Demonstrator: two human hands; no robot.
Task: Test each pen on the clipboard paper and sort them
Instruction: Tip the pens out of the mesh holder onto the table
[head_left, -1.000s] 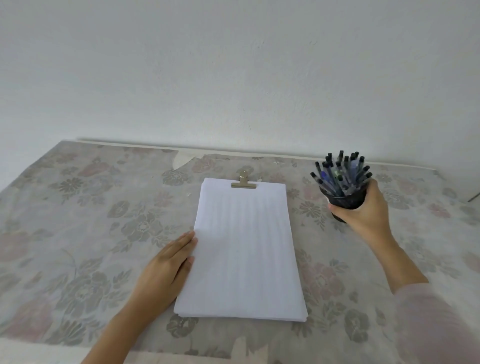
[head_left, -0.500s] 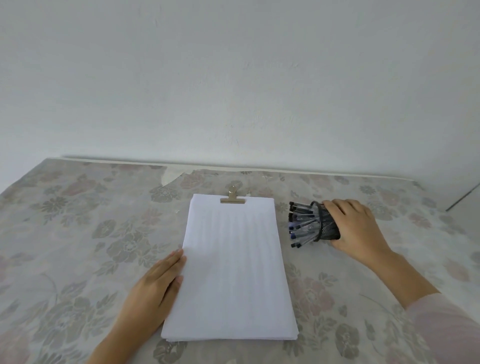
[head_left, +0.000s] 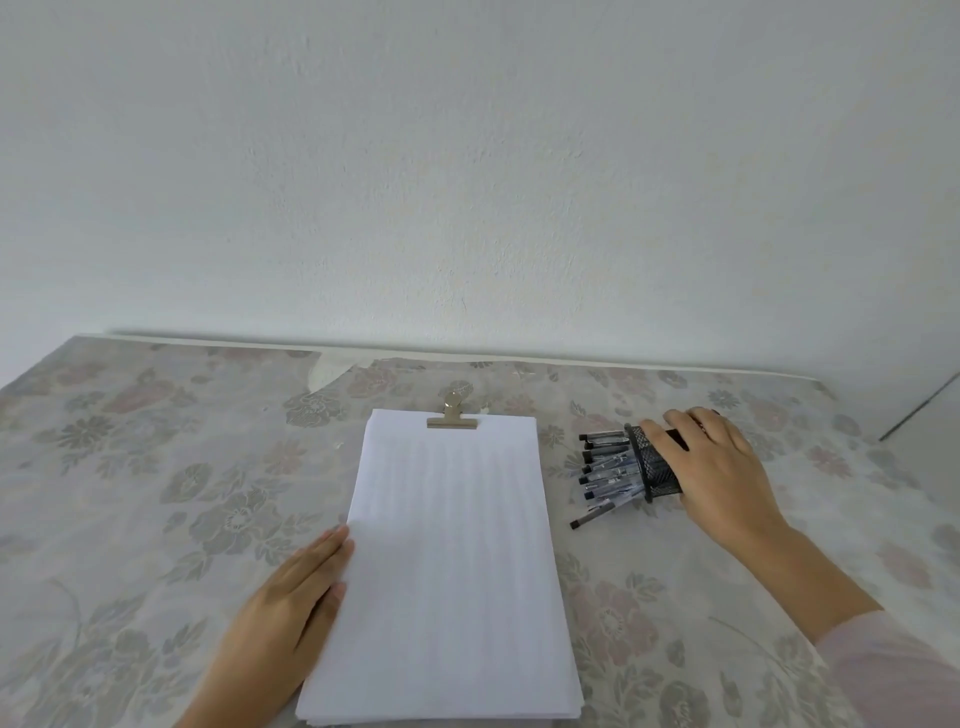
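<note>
A stack of white paper (head_left: 447, 561) lies in the middle of the table, held by a metal clip (head_left: 452, 418) at its far edge. My left hand (head_left: 291, 613) rests flat on the table with straight fingers touching the paper's left edge. A black mesh pen cup (head_left: 655, 470) lies tipped on its side to the right of the paper, its mouth facing left. My right hand (head_left: 722, 467) grips the cup from above. Several dark pens (head_left: 605, 470) stick out of the mouth onto the table; one pen (head_left: 589, 517) lies further out.
The table wears a floral cloth (head_left: 156, 493) and stands against a white wall (head_left: 467, 182). The cloth is torn at the far edge (head_left: 327, 371). A pink sleeve (head_left: 893, 675) covers my right forearm.
My right hand has tipped the upright pen cup down onto its side beside the paper, and pens have slid out towards the left. My left hand stays at the paper's edge.
</note>
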